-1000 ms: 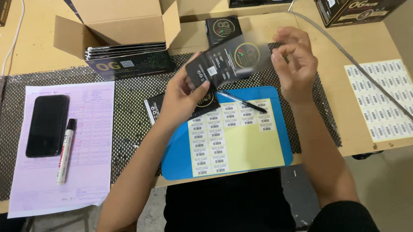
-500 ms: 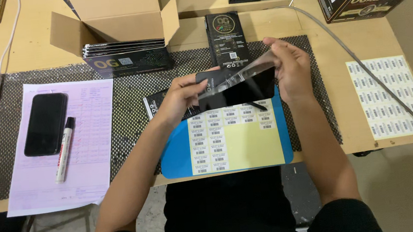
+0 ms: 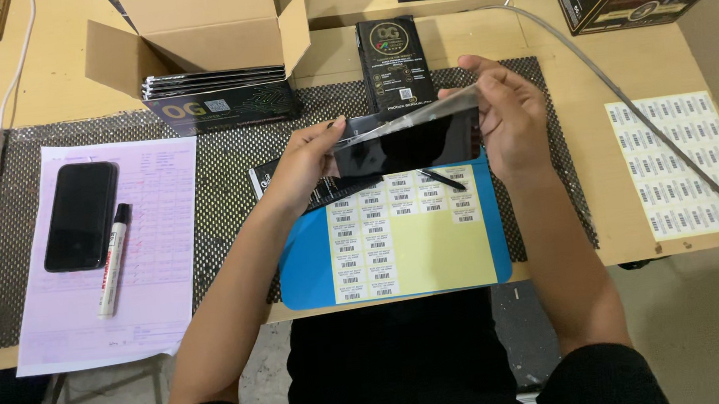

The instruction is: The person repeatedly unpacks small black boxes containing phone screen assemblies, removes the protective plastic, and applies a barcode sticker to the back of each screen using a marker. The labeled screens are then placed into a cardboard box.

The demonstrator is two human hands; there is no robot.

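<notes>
Head view: person at a workbench, both hands up over the blue mat (image 3: 305, 272).
Left hand (image 3: 309, 167): fingers closed on the left end of a flat black pack (image 3: 406, 141), thumb on top.
Right hand (image 3: 512, 115): pinching the right end of the same pack, fingers curled round a clear plastic sleeve (image 3: 421, 114) that rides along its top edge.
Where the pack is: held in the air just above the far edge of the blue mat, not touching it.
What changed: a second ago the pack was tilted face-up and higher, further from the mat; now it's lowered, turned edge-on to the camera, long side level. Looks like the sleeve is being worked along the pack, though can't tell if it's going on or coming off.
On the mat: yellow label sheet (image 3: 419, 240) with barcode stickers, plus a black pen (image 3: 442, 179) right under the pack.
Left of the mat: phone (image 3: 81, 215) and marker (image 3: 113, 258) on a pink form (image 3: 155, 246).
Beyond the mat: open cardboard box (image 3: 205, 25) with a stack of packs (image 3: 216, 97) in front, one more pack (image 3: 395, 64) lying flat.
</notes>
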